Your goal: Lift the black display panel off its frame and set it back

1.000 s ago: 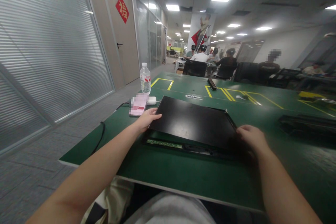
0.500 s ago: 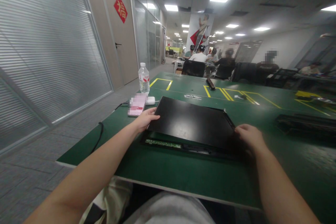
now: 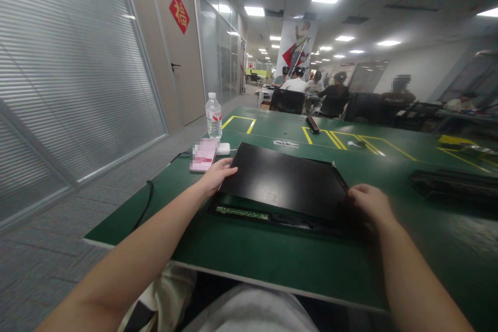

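A flat, glossy black display panel [image 3: 284, 179] lies tilted above a black frame [image 3: 303, 222] on the green table. Along the near side of the frame a green circuit board strip [image 3: 241, 212] shows from under the panel. My left hand [image 3: 218, 175] is closed on the panel's left edge, thumb on top and fingers beneath. On the other side my right hand [image 3: 370, 203] pinches at the panel's right edge, where a thin dark rim runs beside it. Its fingertips are partly hidden, and the space under the panel is mostly covered.
A water bottle [image 3: 213, 116], a phone [image 3: 204, 154] and a small white case [image 3: 223, 149] stand beyond my left hand. A black cable [image 3: 146, 205] crosses the table's left edge. A long dark part [image 3: 451, 187] lies at right. Several people sit in the background.
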`<act>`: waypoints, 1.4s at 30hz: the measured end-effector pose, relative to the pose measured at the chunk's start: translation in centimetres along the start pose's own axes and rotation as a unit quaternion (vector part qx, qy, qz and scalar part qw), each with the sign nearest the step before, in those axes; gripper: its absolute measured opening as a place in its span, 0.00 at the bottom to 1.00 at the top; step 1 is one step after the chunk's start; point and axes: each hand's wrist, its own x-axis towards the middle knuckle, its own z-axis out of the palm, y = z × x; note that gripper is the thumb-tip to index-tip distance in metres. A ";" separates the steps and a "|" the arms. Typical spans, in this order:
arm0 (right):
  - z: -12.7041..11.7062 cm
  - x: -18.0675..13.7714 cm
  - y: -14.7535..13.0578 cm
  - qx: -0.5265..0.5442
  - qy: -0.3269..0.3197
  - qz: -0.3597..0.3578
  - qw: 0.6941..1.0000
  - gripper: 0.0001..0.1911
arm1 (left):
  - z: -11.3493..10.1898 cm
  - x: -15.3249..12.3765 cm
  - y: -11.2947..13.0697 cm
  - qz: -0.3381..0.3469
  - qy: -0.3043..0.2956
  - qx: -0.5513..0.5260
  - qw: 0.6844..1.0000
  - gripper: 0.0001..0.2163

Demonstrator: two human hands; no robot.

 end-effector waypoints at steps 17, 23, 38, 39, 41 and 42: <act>-0.2 -0.4 -0.4 0.020 0.005 0.007 1.000 0.10 | 0.2 -0.4 0.3 0.060 0.031 0.045 0.997 0.26; 0.0 -0.3 -0.1 0.036 0.012 0.005 0.999 0.10 | -0.3 -0.1 -0.2 0.067 0.063 0.145 0.985 0.21; 0.4 -0.2 0.2 0.031 0.020 -0.014 0.999 0.09 | -1.9 1.4 -2.0 0.159 0.046 0.353 0.921 0.13; 0.4 -0.1 0.3 0.033 0.018 -0.013 0.999 0.09 | -1.9 1.5 -2.1 0.159 0.060 0.357 0.918 0.14; 0.5 0.0 0.4 0.035 0.015 -0.010 0.999 0.09 | -2.0 1.5 -2.1 0.151 0.085 0.352 0.920 0.15; 0.5 0.0 0.4 0.034 0.014 -0.007 0.999 0.09 | -1.9 1.5 -2.1 0.146 0.092 0.347 0.922 0.15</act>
